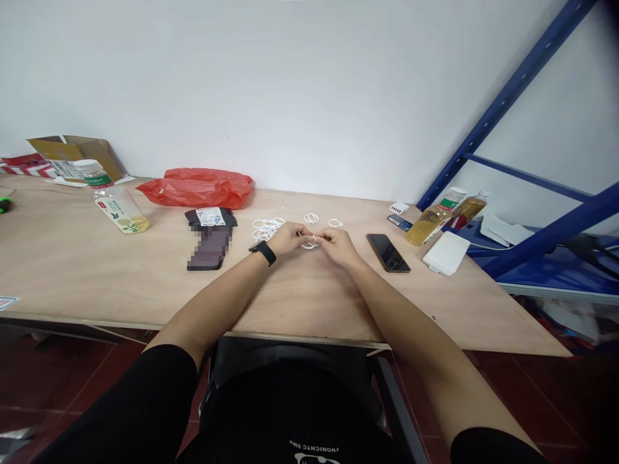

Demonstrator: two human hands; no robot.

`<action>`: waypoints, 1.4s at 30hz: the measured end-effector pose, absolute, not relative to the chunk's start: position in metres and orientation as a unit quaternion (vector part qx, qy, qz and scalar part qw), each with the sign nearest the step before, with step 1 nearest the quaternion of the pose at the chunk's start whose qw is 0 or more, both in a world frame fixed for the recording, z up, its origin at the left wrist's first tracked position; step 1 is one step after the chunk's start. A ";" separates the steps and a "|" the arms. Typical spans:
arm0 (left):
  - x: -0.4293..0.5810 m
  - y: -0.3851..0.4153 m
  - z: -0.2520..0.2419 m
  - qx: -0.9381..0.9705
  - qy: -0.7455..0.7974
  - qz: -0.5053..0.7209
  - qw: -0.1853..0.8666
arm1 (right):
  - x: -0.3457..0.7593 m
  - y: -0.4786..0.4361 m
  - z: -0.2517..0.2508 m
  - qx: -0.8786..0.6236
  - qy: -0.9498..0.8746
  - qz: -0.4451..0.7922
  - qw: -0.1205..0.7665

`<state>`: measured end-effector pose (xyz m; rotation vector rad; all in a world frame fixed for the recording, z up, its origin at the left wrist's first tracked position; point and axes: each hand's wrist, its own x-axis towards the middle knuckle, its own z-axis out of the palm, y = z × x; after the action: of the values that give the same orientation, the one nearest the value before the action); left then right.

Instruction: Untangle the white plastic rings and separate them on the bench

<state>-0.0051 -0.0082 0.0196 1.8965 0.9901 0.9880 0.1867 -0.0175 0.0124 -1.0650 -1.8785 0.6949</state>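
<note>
Both my hands meet over the middle of the table, fingertips pinched together on one small white ring (310, 245). My left hand (289, 238), with a black watch at the wrist, grips the ring's left side. From the right, my right hand (337, 245) pinches the same ring; the fingers cover part of it. Just left of my left hand lies a loose pile of white rings (265, 227). Beyond my fingertips are a few overlapping white rings (311, 218), and a single white ring (335, 223) lies a little to their right.
At the left stand a tilted drink bottle (118, 209), a cardboard box (91, 154), a red plastic bag (198, 188) and a black packet (210, 218). To the right are a phone (387, 252), a white case (445, 253), a tea bottle (430, 222) and a blue metal frame (503, 106).
</note>
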 end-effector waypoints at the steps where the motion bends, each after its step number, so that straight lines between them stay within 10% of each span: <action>1: -0.006 -0.008 0.020 0.758 0.388 0.381 0.360 | 0.186 -0.017 0.013 -0.428 -0.758 0.274 0.409; 14: -0.030 0.000 0.026 0.812 0.538 0.224 -0.026 | 0.188 -0.011 0.001 -0.486 -0.849 0.051 0.203; 19: -0.026 -0.003 0.022 0.809 0.535 0.242 -0.011 | 0.193 -0.010 0.006 -0.513 -0.817 0.072 0.252; 28: -0.007 -0.008 0.017 0.785 0.396 0.451 0.153 | 0.191 -0.019 0.016 -0.348 -0.605 0.573 0.430; 42: 0.001 -0.013 0.017 0.709 0.358 0.476 0.378 | 0.191 -0.017 0.011 -0.349 -0.557 0.569 0.494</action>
<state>0.0015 -0.0133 0.0170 1.8116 0.9143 1.2155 0.1905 -0.0169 0.0108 -0.8454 -1.3510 1.3796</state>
